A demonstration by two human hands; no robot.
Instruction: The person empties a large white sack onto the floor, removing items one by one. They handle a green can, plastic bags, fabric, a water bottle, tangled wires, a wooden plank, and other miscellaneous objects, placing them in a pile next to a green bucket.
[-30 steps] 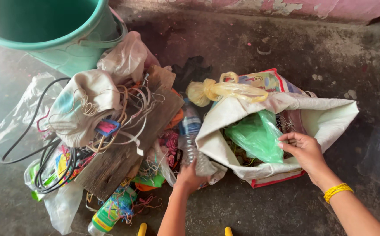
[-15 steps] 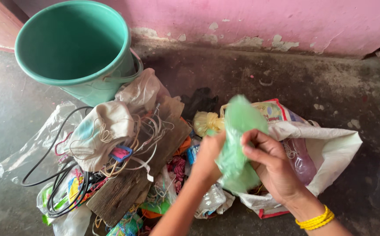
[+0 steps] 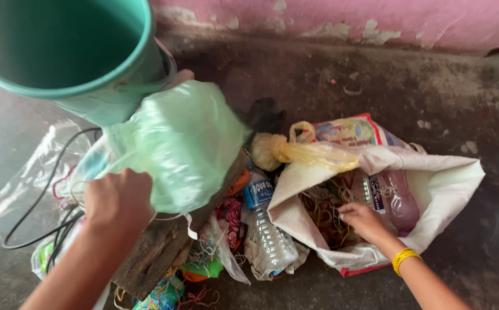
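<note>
Green plastic bag (image 3: 180,143) now out of white sack (image 3: 444,183), L hand (image 3: 117,201) clenched on it over junk pile by bucket (image 3: 89,57); R hand (image 3: 364,221) back in sack, grip unclear; tangled bands, bottles remain inside.

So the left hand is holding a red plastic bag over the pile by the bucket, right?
Not quite: the plastic bag is pale green, not red. The head view shows the left hand holding it over the pile, close by the green bucket.
</note>
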